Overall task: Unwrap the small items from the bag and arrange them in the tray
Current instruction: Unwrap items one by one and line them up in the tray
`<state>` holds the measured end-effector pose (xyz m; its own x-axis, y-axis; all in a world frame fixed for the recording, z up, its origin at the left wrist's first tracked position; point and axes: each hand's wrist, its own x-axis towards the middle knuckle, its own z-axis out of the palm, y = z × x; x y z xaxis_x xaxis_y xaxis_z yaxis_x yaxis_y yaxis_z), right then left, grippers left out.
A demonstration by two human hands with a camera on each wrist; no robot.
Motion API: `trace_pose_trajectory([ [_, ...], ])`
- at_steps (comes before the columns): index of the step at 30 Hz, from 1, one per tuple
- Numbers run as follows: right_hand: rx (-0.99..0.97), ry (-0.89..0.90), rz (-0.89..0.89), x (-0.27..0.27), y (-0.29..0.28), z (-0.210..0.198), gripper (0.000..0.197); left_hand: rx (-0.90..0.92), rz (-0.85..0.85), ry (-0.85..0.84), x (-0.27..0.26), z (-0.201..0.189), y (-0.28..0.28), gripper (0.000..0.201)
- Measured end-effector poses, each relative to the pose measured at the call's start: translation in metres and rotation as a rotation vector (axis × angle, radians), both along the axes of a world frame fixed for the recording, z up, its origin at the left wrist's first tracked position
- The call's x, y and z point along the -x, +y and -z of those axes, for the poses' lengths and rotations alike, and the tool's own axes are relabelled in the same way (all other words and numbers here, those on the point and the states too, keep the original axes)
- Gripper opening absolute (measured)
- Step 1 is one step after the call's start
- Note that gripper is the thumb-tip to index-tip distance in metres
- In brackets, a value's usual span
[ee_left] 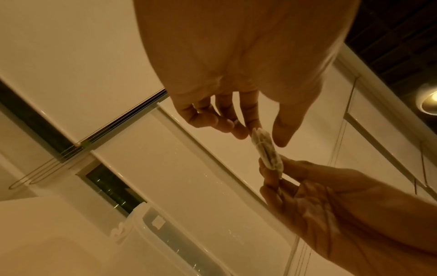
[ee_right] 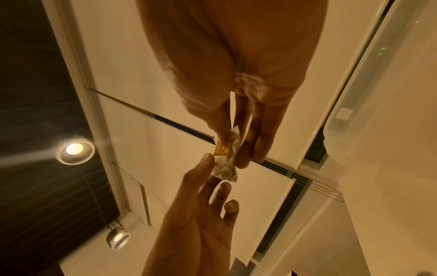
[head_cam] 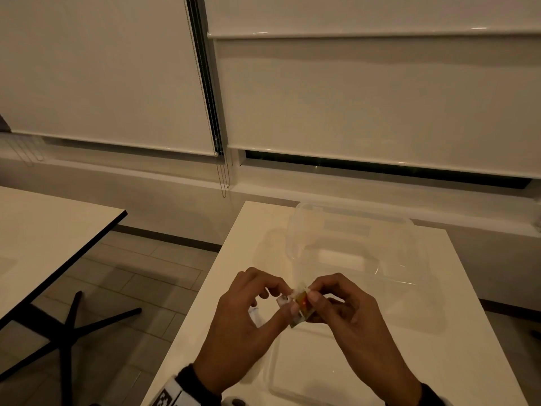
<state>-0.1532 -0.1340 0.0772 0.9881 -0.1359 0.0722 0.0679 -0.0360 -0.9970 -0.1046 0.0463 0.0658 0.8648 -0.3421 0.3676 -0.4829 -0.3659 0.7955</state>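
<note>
A small sweet [head_cam: 303, 306] in a clear crinkled wrapper with a yellow and red label hangs above the white table [head_cam: 439, 288], between both hands. My left hand [head_cam: 285, 297] pinches one twisted wrapper end, with the index finger stretched under the sweet. My right hand [head_cam: 314, 297] pinches the other side. The left wrist view shows the wrapped sweet [ee_left: 267, 149] edge-on between the left fingertips [ee_left: 241, 130] and the right hand [ee_left: 307, 196]. From the right wrist, the label of the sweet [ee_right: 223, 155] faces the camera. A shallow clear tray [head_cam: 281, 385] lies under my wrists.
A tall clear plastic tub [head_cam: 295, 230] stands at the back of the table, behind the hands. A second table [head_cam: 44, 235] is on the left across a gap of tiled floor. Lowered window blinds fill the wall beyond.
</note>
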Motion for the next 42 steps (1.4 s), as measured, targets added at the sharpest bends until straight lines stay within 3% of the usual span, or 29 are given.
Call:
trace_pose_trajectory([
  [3, 0.012, 0.001, 0.005, 0.001, -0.002, 0.0, 0.005, -0.03, -0.036, -0.015, 0.001, 0.0, -0.002, 0.03],
  [10, 0.058, -0.017, 0.004, 0.004, -0.007, 0.003, 0.004, -0.08, -0.079, 0.119, 0.001, 0.003, -0.008, 0.04],
  [16, 0.06, -0.021, 0.008, 0.008, -0.013, 0.003, 0.005, 0.03, 0.136, 0.246, 0.002, -0.007, -0.009, 0.03],
  [20, 0.077, -0.043, 0.0, 0.01, -0.021, 0.003, 0.005, -0.038, 0.159, 0.211, 0.006, -0.004, -0.013, 0.031],
  [25, 0.111, -0.045, 0.007, 0.013, -0.035, 0.002, 0.005, 0.02, 0.266, 0.323, 0.007, -0.001, -0.023, 0.033],
  [32, 0.171, -0.039, 0.006, 0.022, -0.067, 0.003, 0.004, 0.073, 0.33, 0.356, 0.011, 0.003, -0.055, 0.027],
  [36, 0.19, -0.033, 0.065, 0.024, -0.098, 0.01, 0.004, 0.011, 0.402, 0.386, 0.015, 0.01, -0.085, 0.019],
  [42, 0.241, 0.05, 0.162, 0.038, -0.137, 0.033, 0.004, 0.175, 0.324, 0.535, 0.023, 0.038, -0.138, 0.01],
])
